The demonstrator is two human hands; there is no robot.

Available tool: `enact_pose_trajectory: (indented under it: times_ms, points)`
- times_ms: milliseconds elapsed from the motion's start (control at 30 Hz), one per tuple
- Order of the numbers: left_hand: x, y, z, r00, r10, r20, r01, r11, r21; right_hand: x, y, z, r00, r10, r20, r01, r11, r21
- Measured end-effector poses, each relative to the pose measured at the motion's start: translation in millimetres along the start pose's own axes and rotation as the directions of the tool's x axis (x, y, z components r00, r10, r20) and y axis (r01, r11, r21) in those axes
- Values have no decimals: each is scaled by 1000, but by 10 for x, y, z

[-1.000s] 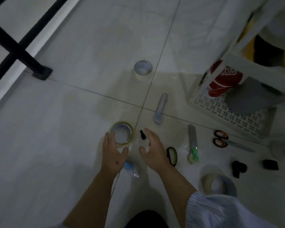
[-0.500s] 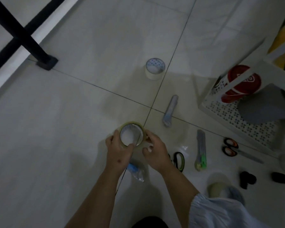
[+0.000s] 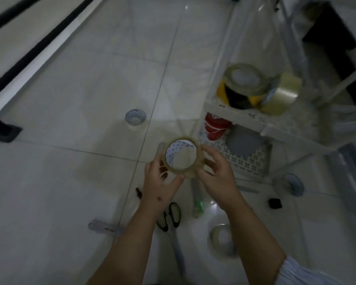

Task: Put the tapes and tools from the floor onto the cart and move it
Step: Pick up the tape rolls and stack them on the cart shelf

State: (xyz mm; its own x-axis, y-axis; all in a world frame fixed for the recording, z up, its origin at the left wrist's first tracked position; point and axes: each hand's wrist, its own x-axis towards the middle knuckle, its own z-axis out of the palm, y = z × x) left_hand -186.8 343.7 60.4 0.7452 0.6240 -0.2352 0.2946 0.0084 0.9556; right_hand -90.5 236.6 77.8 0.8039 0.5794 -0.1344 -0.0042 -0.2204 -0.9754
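meanwhile, both hands are lifting a clear tape roll (image 3: 181, 156) off the floor (image 3: 70, 120), holding it in the air just left of the white cart (image 3: 255, 120). the left hand (image 3: 160, 186) is gripping the roll's near-left rim, thumb curled under its near edge, while the right hand (image 3: 216, 177) is clasping the right side with fingers (image 3: 209, 153) bent round the outer band. the roll's open core is facing the camera, showing patterned lining inside.

on the cart's upper shelf a wide yellowish roll (image 3: 245, 79) is sitting on top of a yellow-and-black striped roll (image 3: 234, 97), with another clear roll (image 3: 282, 93) tilted on edge just right of them. on the perforated lower shelf a red-and-white roll (image 3: 215, 128) is lying beside a grey disc (image 3: 244, 141).

still on the floor: a small white roll (image 3: 135, 118) is standing far left of the hands; black-handled scissors (image 3: 170, 217) are lying just near the left wrist; a green-tipped tool (image 3: 197, 204) is showing partly beneath the right hand; a pale roll (image 3: 222, 237) is resting near, by the right forearm; a small black piece (image 3: 274, 203) and a further roll (image 3: 294, 184) are lying to the right, near the cart's corner. a blurred greyish tool (image 3: 105, 227) is lying near left.
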Motion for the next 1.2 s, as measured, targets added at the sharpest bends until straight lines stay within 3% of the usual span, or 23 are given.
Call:
enact_pose_trajectory:
  times_ms: [233,467,600,767,867,1033,1200]
  points:
    - [-13,799,819,960,245,140,-251,968,28,-261,-539,-950,964,-167,-209,175,984,23]
    - [97,1342,1452,837,412,361,-445,896,9,-206,-823,-1521,866,-229,-445,230,972,-53]
    - [273,1462,1673,810,378,449,-458,885,81,-41,-892,-1694,826,-306,-472,268,952,-149]
    - [488,1537,1840,708,471,526,-616,776,135,170,-975,-1787,769,-372,-520,286,928,-240]
    - [642,1542,1884,685,544,485,-695,688,210,253,-992,-1802,692,-427,-582,326,904,-275]
    - [824,1492,1875,699,496,515,-702,611,365,475,-878,-1811,693,-292,-659,219,956,-194]
    - [906,1431,1885,706,471,528,-696,599,396,662,-814,-1865,636,-363,-681,265,932,-249]
